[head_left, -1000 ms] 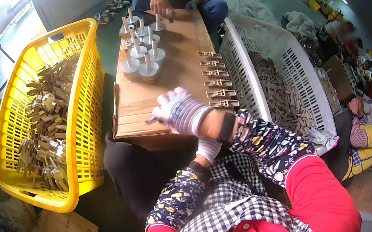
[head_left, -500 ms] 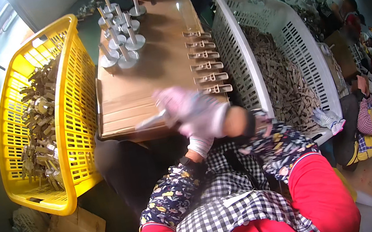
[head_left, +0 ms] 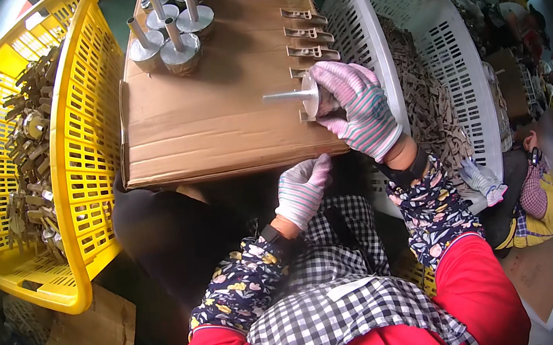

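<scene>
Yellow crate (head_left: 87, 153) of metal bits off to the left, then the cardboard box (head_left: 232, 125), far end cut off by the frame. Left hand (head_left: 300, 192) is by its near edge, fingers curled together; can't tell if they pinch anything. Right hand (head_left: 356, 104) grips a rod-and-disc piece (head_left: 311, 97) near the right edge, rod pointing left. Looks like a positioning step; next move probably wants a steady wrist. Nearest clips in the row (head_left: 310, 34) are partly hidden.
</scene>
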